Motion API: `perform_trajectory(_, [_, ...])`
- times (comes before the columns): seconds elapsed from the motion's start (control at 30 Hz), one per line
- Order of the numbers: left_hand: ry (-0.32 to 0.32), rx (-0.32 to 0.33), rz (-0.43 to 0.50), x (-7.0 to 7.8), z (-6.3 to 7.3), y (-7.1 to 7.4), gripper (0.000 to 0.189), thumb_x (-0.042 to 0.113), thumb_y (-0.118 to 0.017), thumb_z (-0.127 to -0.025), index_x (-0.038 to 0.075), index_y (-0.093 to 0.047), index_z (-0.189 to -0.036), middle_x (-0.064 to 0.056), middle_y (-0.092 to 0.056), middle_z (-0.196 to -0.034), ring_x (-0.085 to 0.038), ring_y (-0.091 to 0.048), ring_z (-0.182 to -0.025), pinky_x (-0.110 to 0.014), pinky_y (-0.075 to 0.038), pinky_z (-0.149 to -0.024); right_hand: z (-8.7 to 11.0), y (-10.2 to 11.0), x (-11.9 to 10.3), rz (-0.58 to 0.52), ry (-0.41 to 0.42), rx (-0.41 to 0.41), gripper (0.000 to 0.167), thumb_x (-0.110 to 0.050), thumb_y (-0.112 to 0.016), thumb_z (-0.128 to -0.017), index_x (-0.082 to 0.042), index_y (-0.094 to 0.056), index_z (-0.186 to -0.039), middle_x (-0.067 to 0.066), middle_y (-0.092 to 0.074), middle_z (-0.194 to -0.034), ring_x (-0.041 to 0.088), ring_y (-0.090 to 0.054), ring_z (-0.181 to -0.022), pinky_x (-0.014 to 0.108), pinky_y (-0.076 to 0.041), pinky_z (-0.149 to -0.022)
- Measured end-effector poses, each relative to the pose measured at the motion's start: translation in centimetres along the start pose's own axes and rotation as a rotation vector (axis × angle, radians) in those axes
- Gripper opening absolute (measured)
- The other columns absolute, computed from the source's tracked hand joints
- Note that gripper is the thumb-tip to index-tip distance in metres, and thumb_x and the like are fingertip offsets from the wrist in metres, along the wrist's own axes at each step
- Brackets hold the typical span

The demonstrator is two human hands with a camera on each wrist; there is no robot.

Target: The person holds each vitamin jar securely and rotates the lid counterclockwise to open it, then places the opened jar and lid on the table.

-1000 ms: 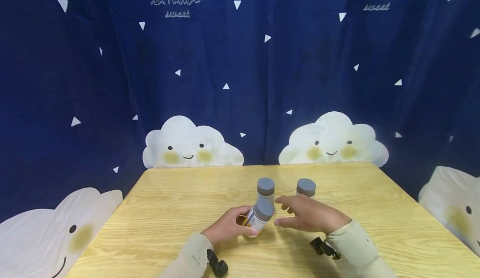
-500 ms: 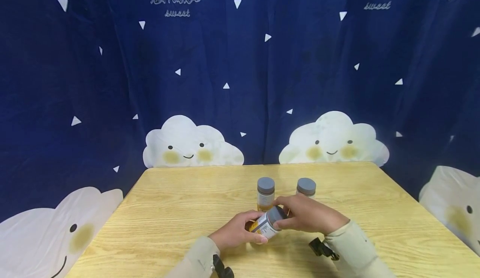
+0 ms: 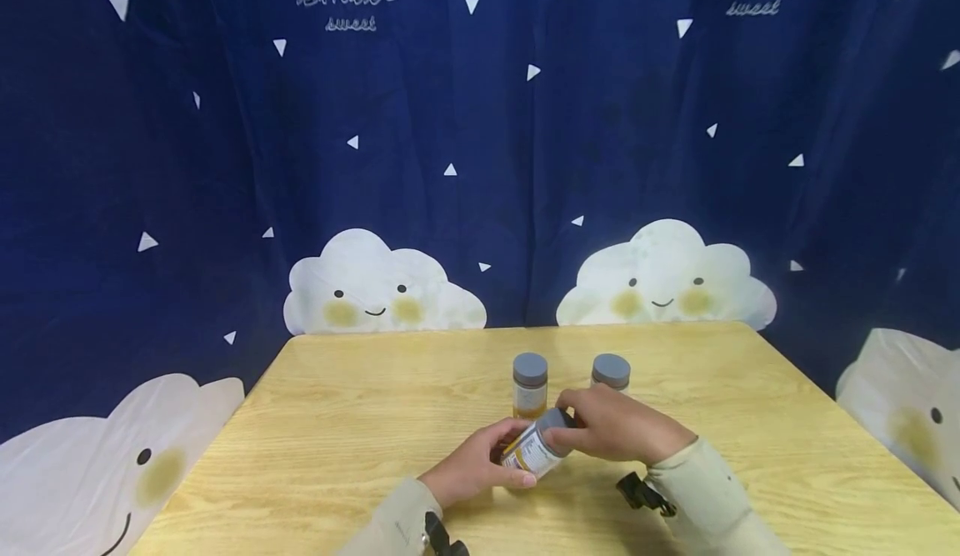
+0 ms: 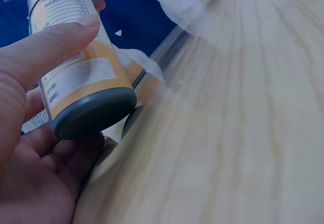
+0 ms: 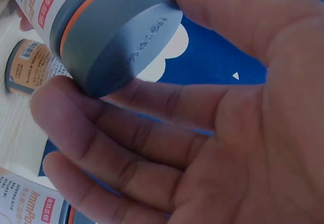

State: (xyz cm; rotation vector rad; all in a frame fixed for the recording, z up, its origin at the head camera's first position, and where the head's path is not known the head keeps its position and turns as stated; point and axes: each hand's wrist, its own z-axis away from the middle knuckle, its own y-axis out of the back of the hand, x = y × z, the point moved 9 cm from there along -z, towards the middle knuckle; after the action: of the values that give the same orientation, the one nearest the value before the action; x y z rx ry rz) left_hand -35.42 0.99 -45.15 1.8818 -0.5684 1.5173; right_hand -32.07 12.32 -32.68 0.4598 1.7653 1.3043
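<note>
My left hand (image 3: 476,466) grips a supplement bottle (image 3: 536,454) by its body, tilted with its grey cap to the upper right. In the left wrist view, the thumb lies across the orange and white label (image 4: 96,74), above the dark base (image 4: 96,113). My right hand (image 3: 621,425) pinches the bottle's cap between thumb and fingers; the right wrist view shows the cap (image 5: 119,39) with printing on its top and an orange ring below it. Just behind, a second supplement bottle (image 3: 530,388) stands upright. A third supplement bottle (image 3: 611,370) is partly hidden behind my right hand.
All this is on a light wooden table (image 3: 375,406). A dark blue curtain (image 3: 420,106) with white clouds and triangles hangs behind and at the sides. Black wrist straps (image 3: 643,493) sit over the pale sleeves.
My left hand has carried the tilted bottle a little to the right, tipping it further over. My right hand, apart from it at first, has taken hold of the cap. The standing bottles stay put.
</note>
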Motion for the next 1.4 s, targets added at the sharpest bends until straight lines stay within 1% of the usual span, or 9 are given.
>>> perform_trajectory(0.13, [0.001,-0.01,0.006,-0.1,-0.1,-0.1,0.059,0.025,-0.074,-0.086,0.023,-0.048,-0.138,0.0,-0.059,-0.123,-0.018,-0.058,-0.106,-0.032,-0.049,-0.087,0.0,0.1,0.5,0.014,-0.046,0.008,0.035,-0.044,-0.065,-0.09,-0.009,-0.063,-0.086,-0.007,-0.055,-0.068,0.007,-0.047,-0.055,0.026,-0.041,-0.048])
perform_trajectory(0.5, [-0.032,0.012,-0.07,0.3,-0.4,0.2,0.054,0.025,-0.077,-0.084,0.023,-0.054,-0.133,0.002,-0.062,-0.116,-0.015,-0.06,-0.099,-0.029,-0.05,-0.083,0.1,0.2,0.6,0.035,-0.053,-0.003,0.034,-0.044,-0.064,-0.091,-0.009,-0.062,-0.089,-0.007,-0.055,-0.071,0.008,-0.047,-0.059,0.027,-0.041,-0.051])
perform_trajectory(0.63, [-0.02,0.02,-0.079,0.3,-0.3,0.4,0.053,0.024,-0.078,-0.083,0.024,-0.055,-0.13,0.002,-0.063,-0.114,-0.016,-0.061,-0.098,-0.029,-0.05,-0.082,0.1,0.2,0.2,0.037,-0.028,-0.002,0.033,-0.043,-0.063,-0.091,-0.01,-0.06,-0.087,-0.007,-0.053,-0.071,0.008,-0.046,-0.059,0.026,-0.041,-0.052])
perform_trajectory(0.8, [-0.014,0.027,-0.074,0.5,-0.2,0.6,0.051,0.023,-0.078,-0.082,0.025,-0.056,-0.127,0.002,-0.064,-0.112,-0.017,-0.061,-0.098,-0.031,-0.05,-0.082,-0.1,0.3,-0.1,0.079,0.004,0.031,0.031,-0.043,-0.063,-0.092,-0.012,-0.06,-0.087,-0.008,-0.054,-0.073,0.006,-0.047,-0.061,0.026,-0.041,-0.054])
perform_trajectory(0.9, [-0.004,0.023,-0.067,0.5,0.0,0.7,0.051,0.022,-0.079,-0.082,0.024,-0.056,-0.127,0.001,-0.064,-0.112,-0.018,-0.061,-0.098,-0.032,-0.05,-0.082,-0.2,0.1,-0.3,0.083,0.013,0.024,0.031,-0.042,-0.063,-0.092,-0.012,-0.06,-0.088,-0.008,-0.054,-0.073,0.006,-0.047,-0.061,0.026,-0.041,-0.054])
perform_trajectory(1.07, [0.004,0.035,-0.097,0.2,0.4,1.3,0.051,0.023,-0.079,-0.081,0.024,-0.056,-0.126,0.001,-0.064,-0.11,-0.017,-0.061,-0.097,-0.031,-0.05,-0.082,-0.6,-0.3,-1.0,0.063,0.086,-0.008,0.028,-0.036,-0.066,-0.091,-0.01,-0.06,-0.1,-0.007,-0.057,-0.08,0.004,-0.049,-0.066,0.025,-0.043,-0.056])
perform_trajectory(1.17, [-0.008,0.023,-0.102,0.1,0.3,1.4,0.05,0.024,-0.078,-0.082,0.023,-0.056,-0.127,0.001,-0.064,-0.11,-0.017,-0.061,-0.097,-0.031,-0.05,-0.082,-0.5,-0.2,-1.5,0.068,0.124,-0.011,0.03,-0.03,-0.069,-0.09,-0.009,-0.059,-0.109,-0.005,-0.058,-0.086,0.005,-0.052,-0.072,0.025,-0.044,-0.061])
perform_trajectory(1.3, [-0.013,-0.012,-0.067,-0.1,0.1,1.0,0.051,0.026,-0.077,-0.083,0.021,-0.055,-0.128,0.001,-0.064,-0.112,-0.017,-0.061,-0.099,-0.031,-0.05,-0.084,-0.1,-0.2,-1.6,0.073,0.118,-0.019,0.031,-0.025,-0.071,-0.088,-0.01,-0.057,-0.112,-0.005,-0.059,-0.09,0.008,-0.054,-0.077,0.027,-0.045,-0.064])
perform_trajectory(1.4, [-0.005,-0.012,-0.044,-0.2,0.1,0.8,0.052,0.027,-0.077,-0.084,0.021,-0.054,-0.13,0.001,-0.063,-0.115,-0.017,-0.06,-0.101,-0.031,-0.049,-0.086,0.0,-0.3,-1.4,0.064,0.095,-0.032,0.035,-0.022,-0.073,-0.086,-0.01,-0.056,-0.114,-0.003,-0.061,-0.096,0.01,-0.057,-0.083,0.028,-0.047,-0.068])
